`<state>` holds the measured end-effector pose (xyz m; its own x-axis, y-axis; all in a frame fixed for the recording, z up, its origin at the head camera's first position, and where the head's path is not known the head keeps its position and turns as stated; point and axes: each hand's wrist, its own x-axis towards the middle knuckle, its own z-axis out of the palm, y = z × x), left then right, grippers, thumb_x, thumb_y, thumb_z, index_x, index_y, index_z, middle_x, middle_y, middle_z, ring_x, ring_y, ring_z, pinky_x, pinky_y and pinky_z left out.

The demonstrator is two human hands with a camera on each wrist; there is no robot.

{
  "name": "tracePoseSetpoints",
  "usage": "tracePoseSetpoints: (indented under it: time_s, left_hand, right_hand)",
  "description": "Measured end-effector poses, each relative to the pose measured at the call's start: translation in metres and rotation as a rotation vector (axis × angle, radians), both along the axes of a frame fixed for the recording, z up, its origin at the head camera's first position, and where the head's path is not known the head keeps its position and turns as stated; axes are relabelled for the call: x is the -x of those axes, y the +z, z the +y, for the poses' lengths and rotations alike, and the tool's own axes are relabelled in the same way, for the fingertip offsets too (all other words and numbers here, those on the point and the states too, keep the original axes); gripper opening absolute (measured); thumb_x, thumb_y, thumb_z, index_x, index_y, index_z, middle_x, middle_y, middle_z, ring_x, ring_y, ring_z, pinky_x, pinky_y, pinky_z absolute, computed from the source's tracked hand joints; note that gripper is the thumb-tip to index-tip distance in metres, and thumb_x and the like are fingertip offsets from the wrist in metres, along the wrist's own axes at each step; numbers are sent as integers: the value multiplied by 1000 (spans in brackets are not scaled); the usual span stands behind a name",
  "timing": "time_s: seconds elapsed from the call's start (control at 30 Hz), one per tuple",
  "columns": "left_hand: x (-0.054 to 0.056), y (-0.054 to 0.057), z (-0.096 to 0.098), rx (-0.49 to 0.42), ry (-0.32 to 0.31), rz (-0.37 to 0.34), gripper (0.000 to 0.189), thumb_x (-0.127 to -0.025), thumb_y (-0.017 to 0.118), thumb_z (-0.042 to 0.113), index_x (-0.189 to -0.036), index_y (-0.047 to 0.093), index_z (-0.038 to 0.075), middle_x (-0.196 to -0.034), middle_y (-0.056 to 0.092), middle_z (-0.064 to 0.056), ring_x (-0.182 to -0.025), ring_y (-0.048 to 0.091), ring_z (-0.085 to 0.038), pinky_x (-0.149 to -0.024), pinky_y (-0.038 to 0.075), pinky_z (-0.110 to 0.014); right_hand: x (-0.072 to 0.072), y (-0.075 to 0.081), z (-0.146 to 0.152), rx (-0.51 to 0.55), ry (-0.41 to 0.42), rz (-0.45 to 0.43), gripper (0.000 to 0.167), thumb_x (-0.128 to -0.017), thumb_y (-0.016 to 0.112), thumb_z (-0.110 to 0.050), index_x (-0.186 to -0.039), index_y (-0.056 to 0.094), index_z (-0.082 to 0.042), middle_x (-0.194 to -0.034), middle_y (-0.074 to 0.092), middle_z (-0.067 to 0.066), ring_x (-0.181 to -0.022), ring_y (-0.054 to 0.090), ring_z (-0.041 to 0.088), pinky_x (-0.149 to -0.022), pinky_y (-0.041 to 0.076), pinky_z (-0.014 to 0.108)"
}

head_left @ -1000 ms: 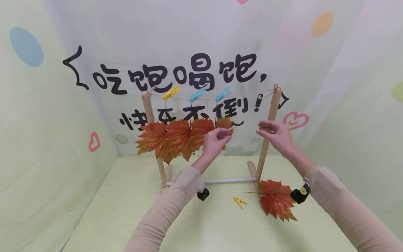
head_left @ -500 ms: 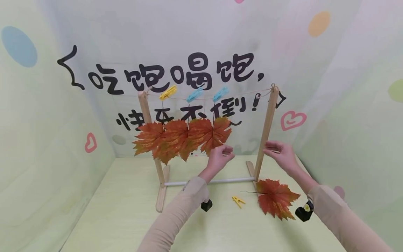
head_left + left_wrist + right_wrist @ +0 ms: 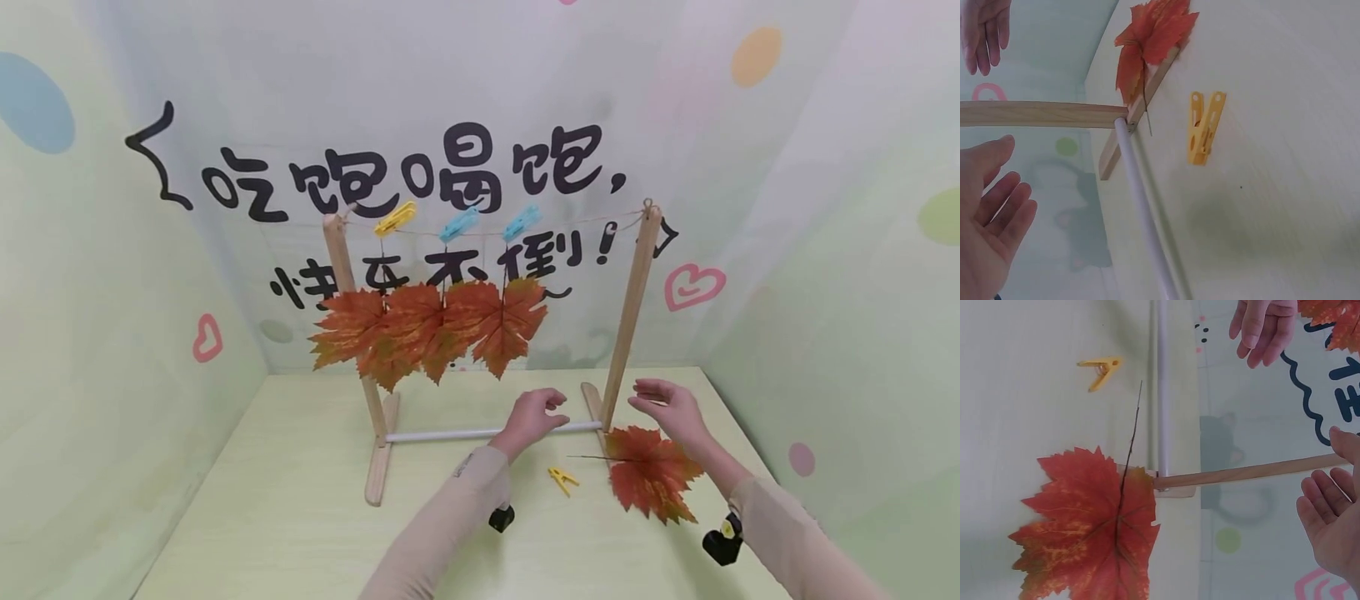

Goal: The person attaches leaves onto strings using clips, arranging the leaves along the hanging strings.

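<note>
My left hand [image 3: 534, 418] hovers in front of the rack's white bar, fingers relaxed, holding nothing. My right hand [image 3: 670, 408] hangs over the loose maple leaf [image 3: 648, 471], also holding nothing, its fingers loosely bent. That leaf is red-orange and lies by the rack's right foot, its dark stem [image 3: 1129, 450] pointing left. A yellow clothespin [image 3: 1202, 128] lies on the table between leaf and left hand. Above, three more leaves [image 3: 510, 325] hang overlapping from a string, held at their stems by a yellow clothespin [image 3: 395, 219] and two blue clothespins [image 3: 459, 224].
The wooden rack has a left post [image 3: 339, 254] and a right post [image 3: 632, 321], joined low down by a white bar [image 3: 450, 434]. The string [image 3: 585, 225] runs between the post tops. Printed fabric walls [image 3: 825, 250] stand behind and beside the pale table [image 3: 277, 500].
Both hands have come down from the level of the hanging leaves toward the table. The left hand has also moved slightly right, away from the rightmost hanging leaf. The view has shifted slightly.
</note>
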<state>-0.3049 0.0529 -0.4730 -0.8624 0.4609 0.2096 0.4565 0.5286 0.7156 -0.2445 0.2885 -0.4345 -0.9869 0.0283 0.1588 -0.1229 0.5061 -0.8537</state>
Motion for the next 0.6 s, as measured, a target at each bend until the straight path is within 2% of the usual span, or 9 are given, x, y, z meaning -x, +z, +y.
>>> tracePoseSetpoints:
  time_s: [0.23,0.43,0.6]
  left_hand:
    - [-6,-18,4,17,-10,-77,28,-80,69,14,-105,63,2,-102,65,-12,-91,60,-23,-78,49,-27]
    - [-6,-33,5,19,-7,-89,28,-81,68,16,-104,63,1,-102,65,-12,-92,61,-26,-77,49,-28]
    - [-12,-46,8,27,-21,-95,27,-81,67,10,-104,61,-2,-101,64,-16,-91,61,-28,-76,49,-30]
  right_hand:
    - [-6,-21,2,15,-17,-50,47,-87,61,-22,-122,50,7,-117,56,25,-107,54,36,-83,50,30]
    - [-11,-34,5,8,-36,-74,41,-89,59,-18,-122,51,6,-116,57,24,-106,54,34,-85,49,34]
    - [-15,-44,6,22,-44,-96,40,-89,59,-15,-122,51,5,-116,57,23,-106,55,34,-86,49,35]
